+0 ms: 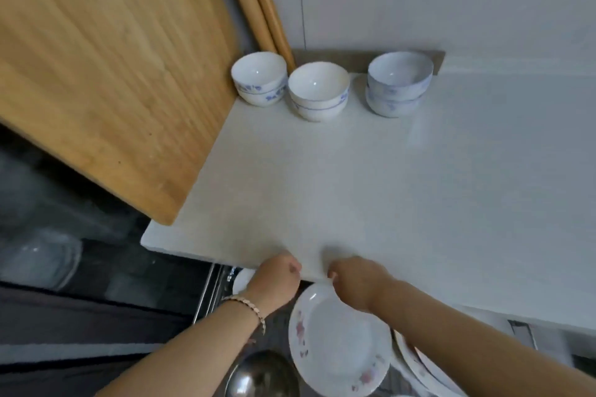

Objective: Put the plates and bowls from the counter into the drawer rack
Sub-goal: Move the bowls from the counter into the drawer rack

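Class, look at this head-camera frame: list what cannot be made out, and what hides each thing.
- Drawer rack: hidden by the flowered plate and both arms.
- Right hand fingers: curled under, so the grip is unclear.
- Plates on the right: cut by the bottom edge.
- Bowl patterns: blurred.

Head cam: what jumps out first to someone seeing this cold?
Both hands, left hand and right hand, meet at the counter's front edge over a floral plate standing in the drawer rack below. At the back of the counter wait three groups of white-and-blue bowls, at least two of them stacks. A big wooden cutting board leans in at the left.
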